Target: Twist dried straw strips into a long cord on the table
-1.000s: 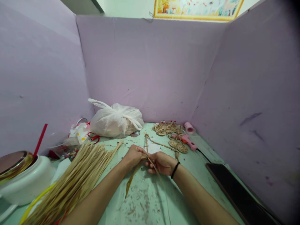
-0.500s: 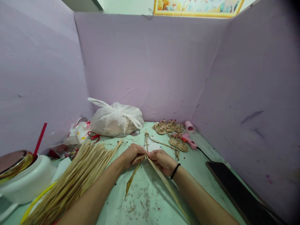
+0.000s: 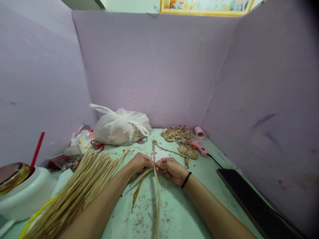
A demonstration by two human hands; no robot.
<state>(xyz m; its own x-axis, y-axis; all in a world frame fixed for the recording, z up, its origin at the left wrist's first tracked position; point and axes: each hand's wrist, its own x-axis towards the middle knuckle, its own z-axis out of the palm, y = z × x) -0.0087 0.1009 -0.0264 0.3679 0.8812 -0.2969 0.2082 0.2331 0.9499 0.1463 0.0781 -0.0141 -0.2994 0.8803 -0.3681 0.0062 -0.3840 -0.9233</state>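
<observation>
A thin braided cord [image 3: 154, 151] of dried plant fibre runs from the far middle of the table toward me. My left hand [image 3: 140, 164] is closed in a pinch at its near end, on the fibre strands. My right hand [image 3: 172, 168], with a black band on the wrist, pinches the same spot from the other side, fingertips close to the left ones. Below the hands a long pale fibre strand [image 3: 157, 199] hangs toward the front, and a short brownish strand [image 3: 135, 196] lies to its left. The fingertips partly hide the crossing of the strands.
A bundle of dried fibre strips [image 3: 82, 186] lies left, beside a white pot [image 3: 27, 196]. Behind are a tied white plastic bag [image 3: 122, 127], coiled fibre pieces [image 3: 188, 151], a pink glue gun [image 3: 199, 147] and a pink roll [image 3: 200, 132]. A dark flat slab [image 3: 249, 202] lies right.
The long pale strand has swung from slanting under my right forearm to hanging nearly straight down the middle. Both hands stay at the cord's end. The whole view has shifted slightly.
</observation>
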